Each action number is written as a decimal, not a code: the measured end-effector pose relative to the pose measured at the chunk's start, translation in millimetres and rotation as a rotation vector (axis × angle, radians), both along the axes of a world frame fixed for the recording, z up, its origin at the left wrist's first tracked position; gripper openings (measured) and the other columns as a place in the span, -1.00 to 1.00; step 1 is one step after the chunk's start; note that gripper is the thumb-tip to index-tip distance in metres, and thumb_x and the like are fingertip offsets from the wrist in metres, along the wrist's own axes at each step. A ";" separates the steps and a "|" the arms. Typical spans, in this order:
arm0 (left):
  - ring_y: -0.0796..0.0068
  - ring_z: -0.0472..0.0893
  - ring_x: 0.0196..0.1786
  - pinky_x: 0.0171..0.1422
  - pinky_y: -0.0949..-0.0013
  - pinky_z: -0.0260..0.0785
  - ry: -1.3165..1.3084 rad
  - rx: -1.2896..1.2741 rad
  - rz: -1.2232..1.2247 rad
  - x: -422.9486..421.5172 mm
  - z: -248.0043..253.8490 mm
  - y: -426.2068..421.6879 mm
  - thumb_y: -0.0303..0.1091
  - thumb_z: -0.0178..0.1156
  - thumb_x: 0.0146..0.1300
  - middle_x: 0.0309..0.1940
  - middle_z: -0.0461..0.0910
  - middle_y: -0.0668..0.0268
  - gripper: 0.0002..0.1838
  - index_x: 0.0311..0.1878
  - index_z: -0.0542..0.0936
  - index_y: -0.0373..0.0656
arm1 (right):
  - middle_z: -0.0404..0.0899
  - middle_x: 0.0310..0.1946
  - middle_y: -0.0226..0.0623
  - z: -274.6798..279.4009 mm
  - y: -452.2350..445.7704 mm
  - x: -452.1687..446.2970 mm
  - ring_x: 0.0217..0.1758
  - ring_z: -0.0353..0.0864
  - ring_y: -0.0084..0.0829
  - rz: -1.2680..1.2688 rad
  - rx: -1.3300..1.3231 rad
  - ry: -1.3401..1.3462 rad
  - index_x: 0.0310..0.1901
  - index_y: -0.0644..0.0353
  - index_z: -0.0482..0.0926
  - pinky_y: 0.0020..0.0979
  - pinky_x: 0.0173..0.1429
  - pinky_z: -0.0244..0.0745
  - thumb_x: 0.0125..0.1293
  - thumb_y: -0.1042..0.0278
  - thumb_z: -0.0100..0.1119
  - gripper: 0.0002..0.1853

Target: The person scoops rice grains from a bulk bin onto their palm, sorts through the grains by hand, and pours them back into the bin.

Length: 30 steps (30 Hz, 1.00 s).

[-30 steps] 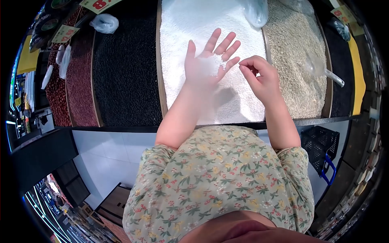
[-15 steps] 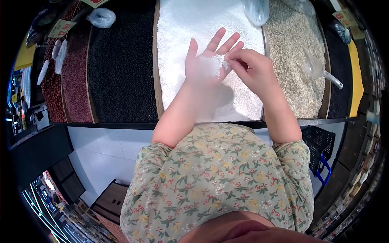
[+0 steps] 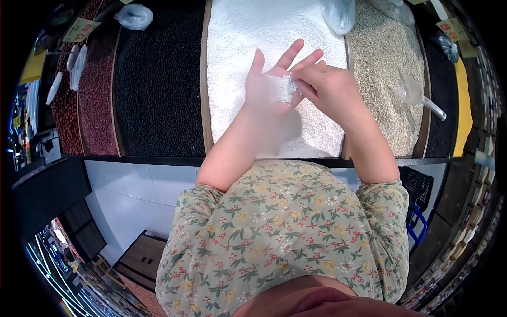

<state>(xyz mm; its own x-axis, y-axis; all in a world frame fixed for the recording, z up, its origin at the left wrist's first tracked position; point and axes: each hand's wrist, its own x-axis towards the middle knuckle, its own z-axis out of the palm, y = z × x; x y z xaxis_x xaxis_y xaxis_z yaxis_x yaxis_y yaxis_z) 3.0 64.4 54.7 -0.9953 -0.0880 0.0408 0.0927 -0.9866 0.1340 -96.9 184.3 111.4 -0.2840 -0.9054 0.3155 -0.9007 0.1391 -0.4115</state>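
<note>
Your left hand [image 3: 266, 87] is spread flat, palm up, carrying a small patch of white grains [image 3: 285, 90]; your right hand [image 3: 332, 87] has thumb and fingers drawn in close over the edge of that patch, and you can't tell whether any grains are between them. Haze blurs your left wrist and lower palm. Nearest you is your floral shirt [image 3: 285, 222]. Beyond it, under both hands, spreads the bed of white grain [image 3: 237, 37]. Black beans [image 3: 158, 90] fill the section to your left, and beige grain [image 3: 377, 58] the one to your right, where a clear scoop [image 3: 409, 87] lies, handle over the divider. Farthest out, a clear plastic bundle [image 3: 339, 16] rests on the white grain.
</note>
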 end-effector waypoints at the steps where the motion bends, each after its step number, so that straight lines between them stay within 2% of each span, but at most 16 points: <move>1: -0.05 -0.07 0.55 0.56 -0.06 -0.10 0.007 -0.002 -0.007 0.2 -1.1 0.0 0.39 -0.15 0.28 0.52 -0.15 -0.06 -0.12 0.53 0.02 0.07 | 0.64 -0.43 -0.28 0.5 0.3 0.1 -0.39 0.66 -0.26 0.004 0.019 0.017 -0.25 0.07 0.66 -0.32 -0.36 0.54 0.13 0.39 0.31 -0.87; 5: -0.04 -0.04 0.54 0.56 -0.06 -0.11 0.019 0.040 -0.027 0.9 -0.4 1.8 0.39 -0.15 0.28 0.52 -0.15 -0.06 -0.11 0.53 0.00 0.06 | 0.65 -0.42 -0.28 1.9 0.5 0.5 -0.40 0.65 -0.25 0.016 0.031 0.069 -0.27 0.09 0.65 -0.31 -0.36 0.54 0.12 0.38 0.31 -0.88; 8: -0.03 -0.02 0.54 0.56 -0.05 -0.09 0.034 0.104 -0.036 1.6 -1.5 1.8 0.39 -0.15 0.28 0.52 -0.14 -0.06 -0.11 0.53 0.00 0.06 | 0.63 -0.47 -0.26 4.0 1.9 1.5 -0.42 0.66 -0.32 0.023 0.024 0.011 -0.29 0.15 0.62 -0.34 -0.37 0.54 0.16 0.45 0.27 -0.92; 10: -0.04 -0.02 0.54 0.55 -0.06 -0.07 0.039 0.170 -0.039 2.4 -0.8 2.4 0.39 -0.15 0.28 0.52 -0.14 -0.06 -0.11 0.53 -0.01 0.06 | 0.62 -0.48 -0.26 3.7 5.6 0.5 -0.38 0.68 -0.43 -0.067 0.016 -0.387 -0.32 0.27 0.57 -0.42 -0.39 0.53 0.21 0.54 0.20 -0.98; 11: -0.06 -0.01 0.53 0.54 -0.07 -0.05 0.041 0.237 -0.044 3.0 -0.6 2.8 0.39 -0.15 0.28 0.52 -0.13 -0.06 -0.11 0.53 -0.01 0.06 | 0.62 -0.48 -0.26 0.1 7.2 -1.3 -0.38 0.68 -0.43 -0.065 0.015 -0.386 -0.32 0.27 0.57 -0.42 -0.39 0.53 0.21 0.54 0.20 -0.98; 13: -0.07 0.01 0.52 0.52 -0.07 0.00 0.012 0.150 -0.016 3.8 -0.5 3.7 0.39 -0.16 0.28 0.52 -0.13 -0.06 -0.11 0.53 -0.01 0.06 | 0.65 -0.43 -0.33 -12.5 10.2 -5.8 -0.46 0.62 -0.54 -0.081 -0.188 -0.768 -0.31 0.23 0.62 -0.51 -0.39 0.49 0.14 0.52 0.23 -0.92; 15: -0.09 0.02 0.52 0.50 -0.07 0.04 -0.016 0.061 0.011 3.9 -1.8 4.3 0.39 -0.16 0.28 0.52 -0.13 -0.06 -0.11 0.53 -0.01 0.07 | 0.65 -0.43 -0.35 -20.1 12.2 -7.9 -0.46 0.60 -0.59 -0.084 -0.232 -0.822 -0.31 0.25 0.61 -0.54 -0.39 0.48 0.13 0.55 0.23 -0.93; 16: -0.10 0.03 0.51 0.48 -0.07 0.10 0.068 0.195 -0.034 4.3 -4.3 4.8 0.39 -0.16 0.28 0.52 -0.13 -0.06 -0.11 0.53 -0.02 0.07 | 0.65 -0.42 -0.37 -21.5 13.6 -8.0 -0.45 0.59 -0.64 -0.090 -0.276 -0.877 -0.31 0.27 0.60 -0.57 -0.39 0.47 0.13 0.57 0.22 -0.93; 17: -0.11 0.05 0.50 0.45 -0.06 0.15 0.152 0.329 -0.080 4.7 -6.3 5.2 0.38 -0.16 0.28 0.52 -0.12 -0.05 -0.11 0.53 -0.02 0.07 | 0.65 -0.42 -0.37 -19.5 15.5 -7.6 -0.45 0.59 -0.64 -0.091 -0.277 -0.876 -0.31 0.27 0.60 -0.57 -0.39 0.47 0.13 0.57 0.22 -0.93; 20: -0.09 0.11 0.47 0.40 -0.03 0.22 0.189 0.428 -0.147 5.2 -8.7 4.3 0.39 -0.16 0.28 0.49 -0.02 -0.02 -0.11 0.53 -0.01 0.06 | 0.65 -0.41 -0.36 -9.8 17.8 -6.3 -0.46 0.58 -0.67 -0.095 -0.213 -0.818 -0.32 0.29 0.59 -0.58 -0.39 0.47 0.13 0.58 0.22 -0.93; 21: -0.09 0.11 0.47 0.40 -0.03 0.22 0.190 0.426 -0.149 5.0 -11.2 4.2 0.39 -0.16 0.28 0.49 -0.02 -0.02 -0.11 0.53 -0.01 0.06 | 0.64 -0.41 -0.35 -7.3 15.2 -4.5 -0.45 0.59 -0.63 -0.092 -0.168 -0.823 -0.33 0.27 0.59 -0.57 -0.38 0.48 0.12 0.58 0.22 -0.93; 23: -0.04 0.21 0.42 0.38 -0.02 0.24 0.170 0.263 -0.173 5.2 -16.6 4.4 0.40 -0.15 0.27 0.44 0.13 0.02 -0.10 0.53 0.01 0.04 | 0.62 -0.42 -0.34 -2.7 12.2 -3.0 -0.45 0.60 -0.58 -0.090 -0.123 -0.827 -0.34 0.25 0.59 -0.55 -0.37 0.48 0.11 0.59 0.23 -0.92; 25: 0.00 0.25 0.40 0.38 -0.01 0.24 0.182 0.297 -0.184 4.9 -17.5 5.8 0.40 -0.14 0.27 0.41 0.18 0.03 -0.09 0.53 0.01 0.04 | 0.57 -0.44 -0.30 0.7 10.2 -3.0 -0.42 0.61 -0.40 -0.009 -0.102 -0.476 -0.36 0.21 0.61 -0.44 -0.34 0.51 0.07 0.56 0.24 -0.92; 26: 0.03 0.29 0.37 0.37 0.00 0.24 0.194 0.332 -0.196 5.2 -17.8 6.5 0.40 -0.13 0.27 0.39 0.22 0.04 -0.09 0.53 0.02 0.03 | 0.57 -0.44 -0.30 1.5 9.7 -3.2 -0.42 0.61 -0.40 -0.008 -0.101 -0.476 -0.36 0.21 0.61 -0.44 -0.34 0.51 0.07 0.56 0.24 -0.92; 28: 0.05 0.31 0.36 0.38 0.01 0.22 0.163 0.295 -0.185 6.4 -14.5 7.3 0.40 -0.13 0.27 0.38 0.23 0.03 -0.09 0.53 0.02 0.03 | 0.52 -0.45 -0.25 2.6 8.8 -3.5 -0.38 0.59 -0.23 0.073 -0.079 -0.226 -0.37 0.18 0.62 -0.31 -0.31 0.52 0.05 0.51 0.25 -0.92; 30: 0.07 0.33 0.35 0.39 0.02 0.21 0.135 0.256 -0.174 6.8 -12.4 8.3 0.40 -0.13 0.27 0.38 0.23 0.03 -0.09 0.53 0.02 0.03 | 0.52 -0.46 -0.24 3.6 7.8 -3.6 -0.37 0.58 -0.21 0.095 -0.062 -0.164 -0.38 0.18 0.62 -0.28 -0.30 0.52 0.05 0.49 0.25 -0.93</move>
